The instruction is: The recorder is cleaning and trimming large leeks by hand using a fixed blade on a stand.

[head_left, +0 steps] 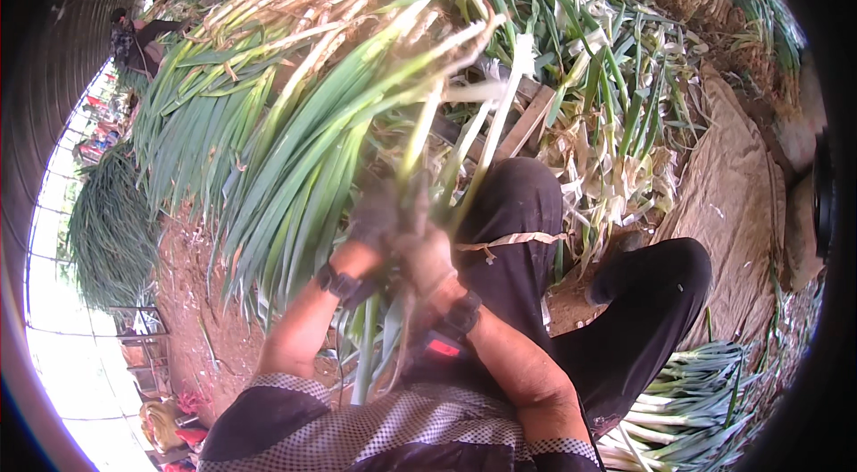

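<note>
My left hand (pixel 370 217), in what looks like a dark glove, and my right hand (pixel 427 262), in a paler one, are close together above my lap. Both are blurred but closed around long green onions (pixel 420 137). Pale stalks rise from the hands, and green leaves (pixel 366 351) hang below them. Individual fingers cannot be made out. Just left of and beyond my hands lies a large heap of untrimmed green onions (pixel 303 159), leaves toward me and roots away.
Peeled leaves and skins (pixel 616 79) are piled ahead to the right, beside a wooden piece (pixel 527 121). A brown cloth (pixel 728 204) covers ground at the right. Cleaner green onions (pixel 687 400) lie at lower right. Another person (pixel 134 43) is at far left. A pale strap (pixel 518 242) circles my leg.
</note>
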`<act>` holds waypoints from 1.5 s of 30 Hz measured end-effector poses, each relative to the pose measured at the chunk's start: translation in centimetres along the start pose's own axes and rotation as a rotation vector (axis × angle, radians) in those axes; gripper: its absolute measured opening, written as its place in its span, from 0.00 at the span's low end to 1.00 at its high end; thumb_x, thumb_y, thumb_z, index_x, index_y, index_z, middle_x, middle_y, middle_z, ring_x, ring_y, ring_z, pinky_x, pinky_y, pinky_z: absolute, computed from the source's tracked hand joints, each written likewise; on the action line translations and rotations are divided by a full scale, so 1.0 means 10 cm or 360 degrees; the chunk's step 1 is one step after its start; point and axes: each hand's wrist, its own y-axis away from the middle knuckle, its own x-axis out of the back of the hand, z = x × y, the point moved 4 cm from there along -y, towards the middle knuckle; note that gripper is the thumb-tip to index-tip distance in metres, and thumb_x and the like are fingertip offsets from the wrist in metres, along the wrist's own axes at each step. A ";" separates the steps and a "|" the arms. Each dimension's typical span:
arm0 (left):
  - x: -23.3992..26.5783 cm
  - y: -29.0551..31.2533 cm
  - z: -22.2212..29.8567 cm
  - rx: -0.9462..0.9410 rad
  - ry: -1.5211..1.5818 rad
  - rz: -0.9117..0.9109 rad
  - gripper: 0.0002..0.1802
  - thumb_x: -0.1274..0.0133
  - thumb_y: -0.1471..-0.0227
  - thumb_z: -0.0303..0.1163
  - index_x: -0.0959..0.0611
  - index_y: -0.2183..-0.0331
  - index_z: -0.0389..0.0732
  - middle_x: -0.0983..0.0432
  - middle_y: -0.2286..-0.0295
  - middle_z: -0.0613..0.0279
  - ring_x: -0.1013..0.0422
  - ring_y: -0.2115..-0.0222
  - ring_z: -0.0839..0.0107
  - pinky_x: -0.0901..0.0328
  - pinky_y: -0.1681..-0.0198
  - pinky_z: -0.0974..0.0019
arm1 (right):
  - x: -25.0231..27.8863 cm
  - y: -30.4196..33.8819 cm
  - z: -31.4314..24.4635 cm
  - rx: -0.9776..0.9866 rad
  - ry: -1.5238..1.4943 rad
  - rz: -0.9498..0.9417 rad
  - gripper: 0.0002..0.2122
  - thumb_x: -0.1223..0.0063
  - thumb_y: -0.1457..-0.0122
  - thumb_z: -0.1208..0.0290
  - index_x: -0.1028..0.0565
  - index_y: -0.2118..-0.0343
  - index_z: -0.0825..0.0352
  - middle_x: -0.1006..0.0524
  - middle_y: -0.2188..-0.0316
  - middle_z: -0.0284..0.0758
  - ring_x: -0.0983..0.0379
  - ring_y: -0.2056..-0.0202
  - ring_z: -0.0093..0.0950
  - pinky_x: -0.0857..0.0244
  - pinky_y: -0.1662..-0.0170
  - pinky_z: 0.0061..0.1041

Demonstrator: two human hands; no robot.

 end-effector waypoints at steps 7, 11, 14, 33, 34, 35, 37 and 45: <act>-0.29 0.65 -0.29 -0.0054 -0.0237 -0.0239 0.15 0.47 0.53 0.37 0.23 0.64 0.38 0.25 0.73 0.49 0.27 0.70 0.53 0.33 0.65 0.56 | -0.03 0.10 -0.12 0.0256 0.0192 0.0164 0.17 0.43 0.49 0.71 0.31 0.59 0.73 0.27 0.77 0.40 0.33 0.86 0.30 0.38 0.85 0.27; -0.37 0.81 -0.33 -0.0118 -0.0233 -0.0148 0.13 0.51 0.53 0.33 0.21 0.65 0.38 0.24 0.70 0.46 0.27 0.69 0.49 0.32 0.65 0.55 | -0.03 0.05 -0.04 0.0211 0.0211 0.0096 0.17 0.42 0.49 0.70 0.32 0.60 0.74 0.29 0.80 0.39 0.34 0.87 0.29 0.39 0.86 0.27; -0.21 0.95 -0.07 -0.0339 -0.0220 -0.0114 0.15 0.53 0.54 0.30 0.23 0.64 0.34 0.26 0.68 0.45 0.29 0.65 0.45 0.33 0.64 0.52 | 0.04 -0.07 0.09 0.0432 0.0226 0.0111 0.17 0.42 0.49 0.70 0.32 0.61 0.74 0.30 0.80 0.37 0.35 0.88 0.28 0.39 0.87 0.28; -0.23 1.37 -0.48 0.0717 0.2321 -0.0388 0.27 0.47 0.56 0.28 0.29 0.51 0.35 0.25 0.62 0.48 0.28 0.60 0.56 0.33 0.57 0.60 | -0.07 -0.05 0.04 0.0220 0.0177 0.0187 0.19 0.42 0.51 0.73 0.30 0.56 0.76 0.27 0.77 0.36 0.32 0.79 0.25 0.38 0.76 0.25; -0.26 1.39 -0.50 0.1082 0.2936 -0.0337 0.27 0.47 0.56 0.27 0.29 0.50 0.35 0.24 0.61 0.49 0.28 0.60 0.58 0.33 0.56 0.61 | -0.04 -0.08 0.07 0.0254 0.0190 0.0185 0.16 0.42 0.49 0.72 0.28 0.58 0.74 0.26 0.76 0.34 0.30 0.77 0.24 0.36 0.74 0.23; -0.15 1.37 -0.52 0.0648 0.2224 -0.0445 0.27 0.48 0.56 0.26 0.29 0.50 0.34 0.25 0.60 0.50 0.28 0.58 0.61 0.34 0.55 0.63 | -0.01 -0.10 0.10 0.0288 0.0204 0.0182 0.13 0.42 0.47 0.70 0.26 0.61 0.72 0.24 0.74 0.32 0.29 0.75 0.22 0.34 0.71 0.21; 0.01 1.35 -0.48 0.0249 0.1494 -0.0517 0.28 0.49 0.56 0.24 0.29 0.49 0.34 0.25 0.59 0.52 0.29 0.57 0.65 0.35 0.53 0.64 | -0.07 -0.06 0.02 0.0201 0.0171 0.0131 0.16 0.42 0.49 0.71 0.28 0.58 0.74 0.25 0.75 0.34 0.30 0.77 0.25 0.35 0.73 0.24; 0.04 1.32 -0.68 -0.0258 0.1348 -0.0240 0.16 0.46 0.61 0.25 0.18 0.63 0.42 0.27 0.58 0.51 0.31 0.59 0.55 0.36 0.54 0.58 | -0.10 -0.10 0.06 0.0214 0.0327 0.0020 0.18 0.42 0.50 0.74 0.30 0.55 0.74 0.27 0.76 0.36 0.33 0.80 0.27 0.37 0.78 0.27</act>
